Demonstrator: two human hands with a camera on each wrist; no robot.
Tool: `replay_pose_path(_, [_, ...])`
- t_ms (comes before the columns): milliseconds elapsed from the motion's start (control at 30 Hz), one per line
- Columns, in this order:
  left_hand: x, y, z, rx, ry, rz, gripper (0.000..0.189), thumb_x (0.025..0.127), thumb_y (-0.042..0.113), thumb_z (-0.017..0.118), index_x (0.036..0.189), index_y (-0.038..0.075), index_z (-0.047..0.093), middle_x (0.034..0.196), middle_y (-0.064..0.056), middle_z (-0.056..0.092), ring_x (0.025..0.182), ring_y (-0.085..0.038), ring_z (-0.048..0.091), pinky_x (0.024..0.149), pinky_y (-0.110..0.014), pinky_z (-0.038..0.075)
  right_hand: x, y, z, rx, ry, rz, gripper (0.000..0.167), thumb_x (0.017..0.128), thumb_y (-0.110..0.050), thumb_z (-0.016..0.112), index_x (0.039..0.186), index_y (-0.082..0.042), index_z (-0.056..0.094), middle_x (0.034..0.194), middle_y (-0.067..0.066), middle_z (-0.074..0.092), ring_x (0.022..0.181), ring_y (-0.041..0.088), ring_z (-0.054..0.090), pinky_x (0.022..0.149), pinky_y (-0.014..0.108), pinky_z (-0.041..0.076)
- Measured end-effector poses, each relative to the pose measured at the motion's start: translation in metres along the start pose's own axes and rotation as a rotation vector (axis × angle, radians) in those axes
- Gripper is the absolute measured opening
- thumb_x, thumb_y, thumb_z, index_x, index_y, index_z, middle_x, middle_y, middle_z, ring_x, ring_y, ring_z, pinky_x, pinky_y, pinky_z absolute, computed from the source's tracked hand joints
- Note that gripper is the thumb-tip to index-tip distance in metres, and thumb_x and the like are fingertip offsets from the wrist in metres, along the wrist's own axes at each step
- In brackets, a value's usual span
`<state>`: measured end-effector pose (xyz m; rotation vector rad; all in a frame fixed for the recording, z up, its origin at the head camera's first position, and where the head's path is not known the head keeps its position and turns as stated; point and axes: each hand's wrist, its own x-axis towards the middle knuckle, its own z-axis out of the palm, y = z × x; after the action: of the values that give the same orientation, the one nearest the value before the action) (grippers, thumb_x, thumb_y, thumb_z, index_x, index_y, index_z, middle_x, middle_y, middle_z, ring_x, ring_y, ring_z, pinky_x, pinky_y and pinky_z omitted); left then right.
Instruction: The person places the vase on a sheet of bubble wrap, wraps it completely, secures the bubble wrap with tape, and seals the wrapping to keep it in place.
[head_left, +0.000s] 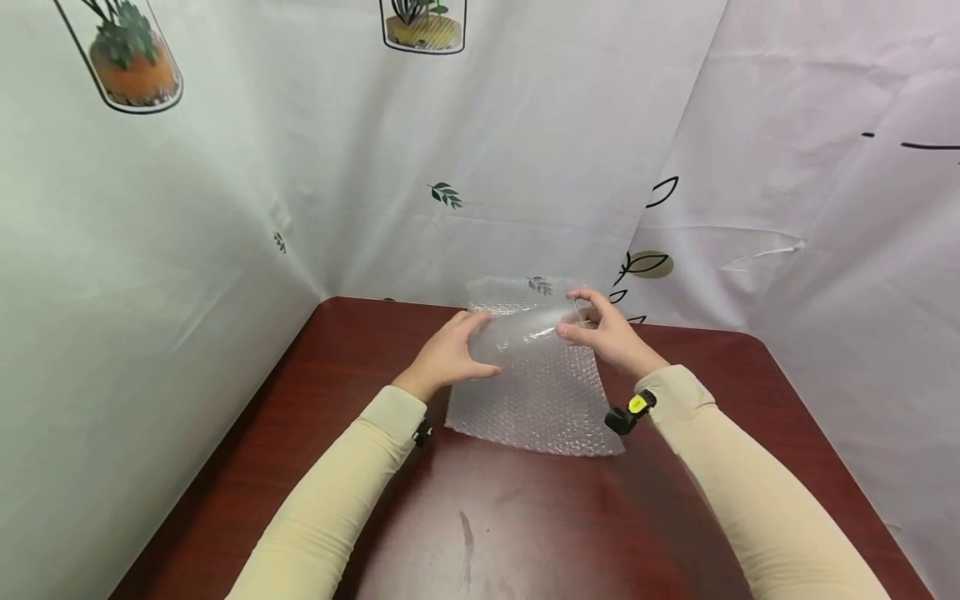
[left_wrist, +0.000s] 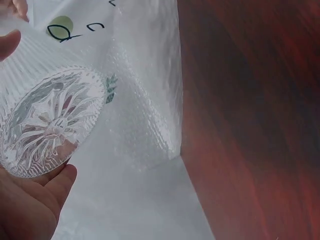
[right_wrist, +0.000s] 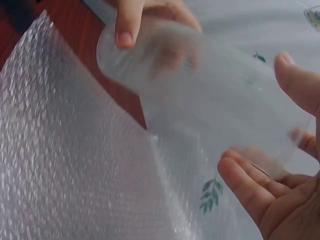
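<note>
A clear ribbed drinking glass [head_left: 527, 333] is held on its side above a sheet of bubble wrap [head_left: 534, 408]. My left hand [head_left: 448, 354] grips its base end, thumb on one side and fingers on the other. The round glass base with a cut flower pattern [left_wrist: 55, 122] faces the left wrist camera. At the other end, my right hand [head_left: 609, 335] holds the glass near its rim, fingers curved around it. In the right wrist view the glass [right_wrist: 215, 100] looks blurred, with the left fingers showing through it.
The bubble wrap lies on a dark red wooden table [head_left: 360, 358], its far part rising against the back curtain [head_left: 360, 167]. White printed curtains surround the table at the left, back and right. A faint mark [head_left: 467, 533] shows on the tabletop near me.
</note>
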<state>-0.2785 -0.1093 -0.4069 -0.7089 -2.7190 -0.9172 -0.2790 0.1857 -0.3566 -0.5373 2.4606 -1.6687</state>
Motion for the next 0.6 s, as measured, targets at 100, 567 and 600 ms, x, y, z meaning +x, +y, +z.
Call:
replay_pose_path(100, [0.002, -0.001, -0.003, 0.038, -0.029, 0.023, 0.088, 0.068, 0.041, 0.091, 0.145, 0.023, 0.053, 0.137, -0.005, 0.053, 0.122, -0.024, 0.056, 0.101, -0.045, 0.048, -0.002, 0.009, -0.006, -0.057, -0.033, -0.017, 0.064, 0.093, -0.015, 0.074, 0.147, -0.007, 0.040, 0.121, 0.024, 0.061, 0.105, 0.031, 0.064, 0.085, 0.042, 0.055])
replay_pose_path(567, [0.002, -0.005, -0.001, 0.117, -0.149, 0.113, 0.088, 0.065, 0.036, 0.091, 0.144, 0.016, 0.056, 0.131, -0.008, 0.054, 0.113, -0.026, 0.058, 0.097, -0.042, 0.049, -0.010, 0.046, -0.010, -0.301, -0.142, -0.020, 0.067, 0.082, -0.025, 0.086, 0.132, -0.004, 0.047, 0.116, 0.015, 0.059, 0.103, 0.027, 0.060, 0.087, 0.041, 0.053])
replay_pose_path(600, [0.002, -0.004, 0.000, 0.130, -0.153, 0.120, 0.089, 0.065, 0.036, 0.091, 0.144, 0.015, 0.056, 0.131, -0.008, 0.054, 0.113, -0.026, 0.059, 0.097, -0.042, 0.049, -0.010, 0.047, -0.010, -0.332, -0.152, -0.029, 0.067, 0.080, -0.026, 0.087, 0.131, -0.005, 0.048, 0.116, 0.014, 0.059, 0.103, 0.026, 0.060, 0.088, 0.041, 0.052])
